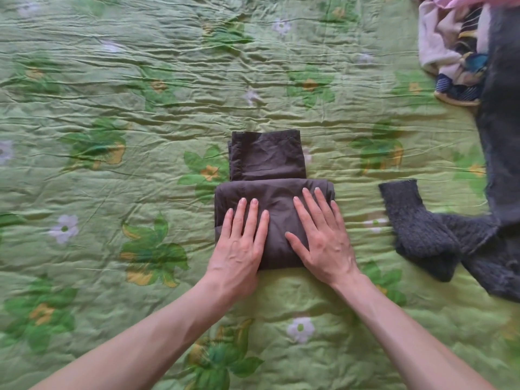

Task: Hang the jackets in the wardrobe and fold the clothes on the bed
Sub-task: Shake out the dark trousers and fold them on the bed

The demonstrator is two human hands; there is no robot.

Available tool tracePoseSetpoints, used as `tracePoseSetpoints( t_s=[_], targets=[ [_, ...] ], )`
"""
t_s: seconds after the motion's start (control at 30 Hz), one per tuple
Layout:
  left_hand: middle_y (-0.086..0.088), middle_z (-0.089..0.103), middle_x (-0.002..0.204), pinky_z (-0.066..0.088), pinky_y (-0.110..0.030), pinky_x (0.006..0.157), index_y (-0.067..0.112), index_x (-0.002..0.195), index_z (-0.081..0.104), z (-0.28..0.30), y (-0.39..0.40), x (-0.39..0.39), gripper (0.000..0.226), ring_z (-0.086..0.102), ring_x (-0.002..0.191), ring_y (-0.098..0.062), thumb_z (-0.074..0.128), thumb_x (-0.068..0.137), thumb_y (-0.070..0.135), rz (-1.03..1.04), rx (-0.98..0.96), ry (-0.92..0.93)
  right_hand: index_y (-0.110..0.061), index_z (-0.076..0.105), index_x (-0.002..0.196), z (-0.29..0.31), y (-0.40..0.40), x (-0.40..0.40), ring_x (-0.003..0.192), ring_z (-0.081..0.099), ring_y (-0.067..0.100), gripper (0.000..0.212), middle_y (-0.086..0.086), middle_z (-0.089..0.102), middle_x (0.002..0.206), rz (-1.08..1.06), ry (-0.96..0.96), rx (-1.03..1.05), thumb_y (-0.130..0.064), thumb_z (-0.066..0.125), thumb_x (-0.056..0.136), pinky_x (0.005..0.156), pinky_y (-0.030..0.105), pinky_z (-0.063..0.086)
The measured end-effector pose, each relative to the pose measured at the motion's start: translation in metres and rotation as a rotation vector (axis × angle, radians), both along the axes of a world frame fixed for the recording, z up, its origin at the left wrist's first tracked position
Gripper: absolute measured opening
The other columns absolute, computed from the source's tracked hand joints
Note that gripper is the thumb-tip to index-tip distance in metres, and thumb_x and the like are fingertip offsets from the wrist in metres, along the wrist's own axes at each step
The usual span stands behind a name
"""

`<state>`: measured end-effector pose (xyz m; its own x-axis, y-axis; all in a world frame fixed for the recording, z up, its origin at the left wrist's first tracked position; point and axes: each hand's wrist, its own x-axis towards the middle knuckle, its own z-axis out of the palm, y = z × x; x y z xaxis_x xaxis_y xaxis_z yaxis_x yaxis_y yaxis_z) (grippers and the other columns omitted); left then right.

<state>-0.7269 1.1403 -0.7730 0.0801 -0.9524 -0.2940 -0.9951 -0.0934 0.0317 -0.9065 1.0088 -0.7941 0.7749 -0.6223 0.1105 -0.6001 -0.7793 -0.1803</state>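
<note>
Both hands lie flat with fingers straight, left hand (239, 243) and right hand (320, 237) side by side, pressing down on the folded brown garment (270, 198) and gripping nothing. It sits mid-bed on the green floral quilt (112, 108), a narrower folded part sticking out beyond the fingertips. Right of it lies a dark grey sweater (422, 232), with a heap of clothes (453, 52) at the far right corner.
</note>
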Motion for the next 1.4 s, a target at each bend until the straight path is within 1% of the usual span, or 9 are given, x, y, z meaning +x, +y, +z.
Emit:
tracePoseSetpoints(
  t_s=[0.17, 0.3, 0.37, 0.47, 0.6, 0.8, 1.0, 1.2, 1.4],
  targets=[
    [-0.032, 0.004, 0.169, 0.013, -0.062, 0.126, -0.002, 0.163, 0.016, 0.013, -0.004, -0.006, 0.083, 0.0, 0.157, -0.052, 0.021, 0.084, 0.021, 0.047, 0.05, 0.009, -0.014, 0.036, 0.16, 0.01, 0.004, -0.024, 0.159, 0.019, 0.028, 0.089, 0.01, 0.027, 0.169, 0.187, 0.019, 0.046, -0.066, 0.06, 0.091, 0.125, 0.054, 0.026],
    [-0.023, 0.001, 0.172, 0.004, -0.052, 0.13, 0.004, 0.163, 0.012, 0.05, -0.008, -0.002, 0.089, -0.002, 0.16, -0.041, 0.044, 0.082, 0.022, 0.084, 0.214, 0.19, -0.012, 0.042, 0.157, 0.028, -0.003, -0.042, 0.156, 0.029, 0.026, 0.094, 0.009, 0.037, 0.165, 0.275, 0.037, 0.104, -0.046, 0.079, 0.077, 0.123, 0.048, 0.032],
    [-0.021, 0.025, 0.167, 0.016, -0.045, 0.129, 0.007, 0.155, 0.03, 0.069, -0.004, 0.003, 0.085, 0.018, 0.157, -0.038, 0.044, 0.074, 0.029, 0.065, 0.21, 0.278, -0.01, 0.051, 0.15, 0.043, -0.002, -0.048, 0.148, 0.044, 0.023, 0.085, 0.007, 0.051, 0.156, 0.275, -0.042, 0.175, -0.035, 0.079, 0.074, 0.123, 0.04, 0.034],
    [-0.008, 0.066, 0.12, 0.044, -0.036, 0.103, 0.018, 0.114, 0.055, 0.092, 0.006, 0.02, 0.051, 0.06, 0.118, -0.032, 0.041, 0.069, 0.035, 0.069, 0.183, 0.419, -0.014, 0.062, 0.139, 0.074, 0.012, -0.058, 0.127, 0.064, 0.013, 0.073, -0.01, 0.064, 0.14, 0.145, -0.22, 0.358, -0.026, 0.08, 0.069, 0.112, 0.021, 0.043],
    [-0.003, 0.066, 0.075, 0.049, -0.033, 0.063, 0.018, 0.083, 0.058, 0.111, 0.016, 0.048, 0.026, 0.062, 0.072, -0.023, 0.053, 0.069, 0.04, 0.195, 0.123, 0.699, -0.017, 0.057, 0.128, 0.101, 0.026, -0.063, 0.115, 0.071, 0.008, 0.072, -0.014, 0.074, 0.12, -0.073, -0.462, 0.642, -0.016, 0.097, 0.068, 0.101, 0.022, 0.05],
    [0.001, 0.076, 0.083, 0.055, -0.028, 0.059, 0.028, 0.103, 0.069, 0.102, 0.027, 0.07, 0.028, 0.064, 0.065, -0.01, 0.082, 0.078, 0.028, 0.734, -0.198, 1.084, -0.012, 0.06, 0.125, 0.105, 0.02, -0.031, 0.088, 0.064, -0.004, 0.07, -0.016, 0.07, 0.103, -0.442, -0.741, 0.613, -0.028, 0.097, 0.068, 0.081, 0.011, 0.047],
    [0.012, 0.079, 0.089, 0.052, -0.011, 0.07, 0.013, 0.113, 0.071, 0.074, 0.018, 0.06, 0.023, 0.071, 0.084, 0.003, 0.077, 0.091, 0.015, 1.153, -0.469, 1.378, -0.019, 0.045, 0.142, 0.083, -0.002, 0.024, 0.121, 0.059, 0.019, 0.062, 0.009, 0.059, 0.132, -0.467, -0.835, 0.634, -0.031, 0.077, 0.09, 0.109, 0.032, 0.045],
    [-0.001, 0.079, 0.111, 0.058, -0.023, 0.083, 0.015, 0.126, 0.064, 0.04, 0.004, 0.06, 0.037, 0.074, 0.101, -0.011, 0.078, 0.091, 0.012, 1.174, -0.445, 1.359, -0.017, 0.024, 0.161, 0.041, -0.03, 0.059, 0.151, 0.035, 0.013, 0.077, 0.005, 0.038, 0.162, -0.551, -0.716, 0.674, -0.032, 0.066, 0.098, 0.127, 0.036, 0.025],
    [0.011, 0.074, 0.103, 0.057, -0.035, 0.091, 0.027, 0.109, 0.063, 0.027, -0.014, 0.072, 0.025, 0.072, 0.096, -0.008, 0.078, 0.091, 0.035, 1.17, -0.278, 1.009, -0.005, 0.023, 0.162, 0.017, -0.036, 0.069, 0.15, 0.027, 0.035, 0.085, 0.016, 0.028, 0.166, -0.616, -0.212, 0.518, -0.06, 0.043, 0.1, 0.124, 0.04, 0.017]
  ],
)
